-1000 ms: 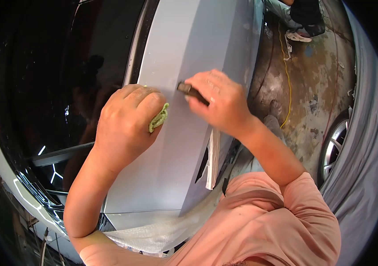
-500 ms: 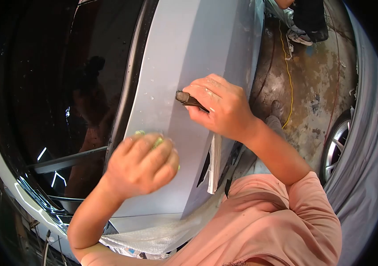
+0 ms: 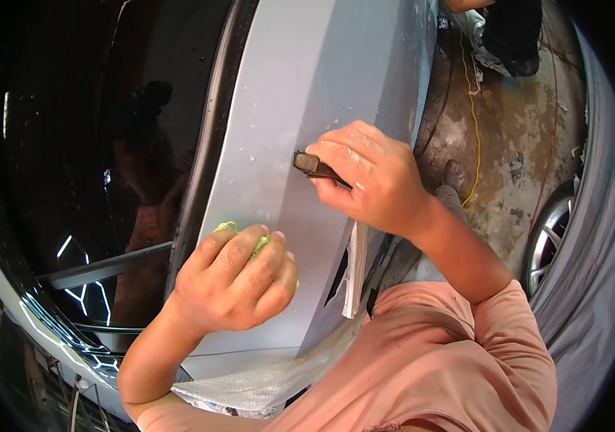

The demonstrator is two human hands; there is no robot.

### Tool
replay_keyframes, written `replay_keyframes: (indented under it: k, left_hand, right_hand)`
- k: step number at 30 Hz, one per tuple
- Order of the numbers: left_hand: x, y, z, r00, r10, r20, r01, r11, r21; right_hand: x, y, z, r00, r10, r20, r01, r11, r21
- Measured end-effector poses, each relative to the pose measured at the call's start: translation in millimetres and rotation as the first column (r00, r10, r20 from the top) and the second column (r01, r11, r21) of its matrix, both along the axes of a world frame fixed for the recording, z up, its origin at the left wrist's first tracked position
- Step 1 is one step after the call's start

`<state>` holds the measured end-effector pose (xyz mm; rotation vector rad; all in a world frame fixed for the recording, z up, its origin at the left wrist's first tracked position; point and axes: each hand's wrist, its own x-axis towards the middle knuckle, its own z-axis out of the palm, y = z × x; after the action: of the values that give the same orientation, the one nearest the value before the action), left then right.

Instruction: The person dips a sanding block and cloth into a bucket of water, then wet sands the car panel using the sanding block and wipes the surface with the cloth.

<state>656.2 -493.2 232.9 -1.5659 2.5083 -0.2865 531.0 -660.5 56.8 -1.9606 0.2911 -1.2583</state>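
My left hand (image 3: 239, 277) is closed around a crumpled light-green cloth (image 3: 259, 245), and bits of it poke out between and beyond the fingers. It is over the lower part of a grey car panel (image 3: 271, 187); I cannot tell how firmly the cloth presses on it. My right hand (image 3: 376, 173) grips a dark, flat block (image 3: 306, 163), perhaps a sanding block, whose brownish end sticks out past the thumb and fingers. Pale residue marks the knuckles. Small wet drops or specks dot the panel near both hands.
Dark car glass (image 3: 77, 180) borders the panel on the left. White plastic sheeting (image 3: 250, 385) hangs below it. On the stained floor (image 3: 509, 144) lies a yellow cord (image 3: 475, 129). A person's dark-clad leg (image 3: 513, 32) is at top right, above a car wheel (image 3: 551, 237) and draped sheeting (image 3: 595, 288).
My left hand has shifted slightly right and down with the cloth. My right hand and the block sit a little further right. The view has also shifted slightly.
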Motion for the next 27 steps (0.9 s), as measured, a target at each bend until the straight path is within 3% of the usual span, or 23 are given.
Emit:
replay_keyframes:
  k: [5, 11, 27]
  left_hand:
    - [-2, -4, 0, 1.000, 0.028, 0.011, -0.028, 0.999, 0.026]
    - [-5, -11, 7, 0.984, 0.179, 0.012, -0.179, 0.976, 0.127]
    - [-4, -13, 6, 0.982, 0.190, 0.022, -0.191, 0.970, 0.150]
  right_hand:
    - [3, -2, -3, 0.999, -0.029, 0.015, 0.029, 0.999, -0.018]
    - [5, -3, -5, 0.998, -0.052, 0.029, 0.053, 0.998, -0.032]
    - [2, 1, -2, 0.999, -0.027, 0.040, 0.027, 0.999, -0.016]
